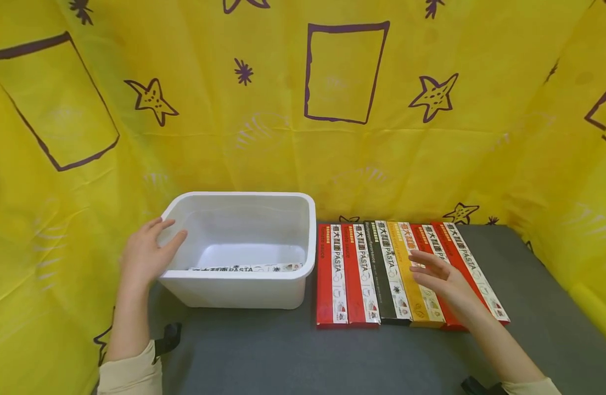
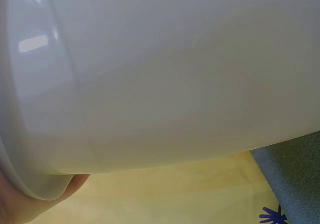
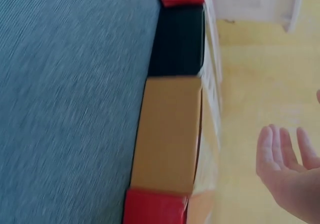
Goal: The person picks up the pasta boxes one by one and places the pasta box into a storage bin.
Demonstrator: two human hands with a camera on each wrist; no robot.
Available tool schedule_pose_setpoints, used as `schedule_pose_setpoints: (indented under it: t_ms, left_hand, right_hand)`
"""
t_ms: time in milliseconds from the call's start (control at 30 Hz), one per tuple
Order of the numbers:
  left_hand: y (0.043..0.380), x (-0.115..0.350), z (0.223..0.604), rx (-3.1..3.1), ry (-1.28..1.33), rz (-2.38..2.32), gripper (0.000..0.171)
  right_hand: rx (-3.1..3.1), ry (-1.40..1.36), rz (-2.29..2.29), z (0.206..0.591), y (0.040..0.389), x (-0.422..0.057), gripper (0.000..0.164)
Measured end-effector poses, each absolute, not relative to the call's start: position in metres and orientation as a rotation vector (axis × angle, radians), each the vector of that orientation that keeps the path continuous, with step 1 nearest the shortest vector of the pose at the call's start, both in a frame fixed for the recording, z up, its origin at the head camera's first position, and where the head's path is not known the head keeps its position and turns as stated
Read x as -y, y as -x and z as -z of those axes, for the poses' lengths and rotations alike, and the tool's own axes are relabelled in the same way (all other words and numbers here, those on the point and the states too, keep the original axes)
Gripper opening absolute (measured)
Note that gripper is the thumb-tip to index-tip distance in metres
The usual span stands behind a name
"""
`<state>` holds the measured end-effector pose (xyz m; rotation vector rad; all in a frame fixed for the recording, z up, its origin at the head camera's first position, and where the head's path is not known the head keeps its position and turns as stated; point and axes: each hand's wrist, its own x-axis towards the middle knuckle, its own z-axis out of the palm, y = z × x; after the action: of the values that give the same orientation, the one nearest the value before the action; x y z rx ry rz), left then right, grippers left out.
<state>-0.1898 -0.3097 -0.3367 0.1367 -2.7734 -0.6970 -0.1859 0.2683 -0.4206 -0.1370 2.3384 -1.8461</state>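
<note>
My left hand point(image 1: 152, 252) holds the left rim of a white plastic bin point(image 1: 234, 292). In the left wrist view, part of that hand point(image 2: 20, 204) wraps the rim beside the bin's smooth outer wall point(image 2: 175, 83). Inside the bin lies a pasta box point(image 1: 243, 269), mostly hidden by the near wall. My right hand point(image 1: 443, 280), fingers spread and holding nothing, hovers over the right part of a row of pasta boxes. Nearest its fingertips are the yellow pasta box point(image 1: 407, 269) and a red pasta box point(image 1: 424, 236). The right wrist view shows the hand point(image 3: 295, 179) above the yellow box's end point(image 3: 167, 134).
Left of the yellow box lie a black pasta box point(image 1: 382, 274) and two red ones point(image 1: 325, 274) point(image 1: 354, 274). Another red box point(image 1: 471, 263) ends the row at right. The grey tabletop point(image 1: 283, 351) meets a yellow curtain point(image 1: 283, 153) behind.
</note>
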Motion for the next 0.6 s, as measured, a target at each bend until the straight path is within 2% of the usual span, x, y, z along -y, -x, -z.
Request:
schedule_pose_setpoints:
  t_ms: [600]
  left_hand:
    - [0.191, 0.31, 0.339, 2.784, -0.17, 0.708, 0.068]
  right_hand:
    - [-2.492, 0.029, 1.823, 0.43, 0.174, -0.332, 0.048]
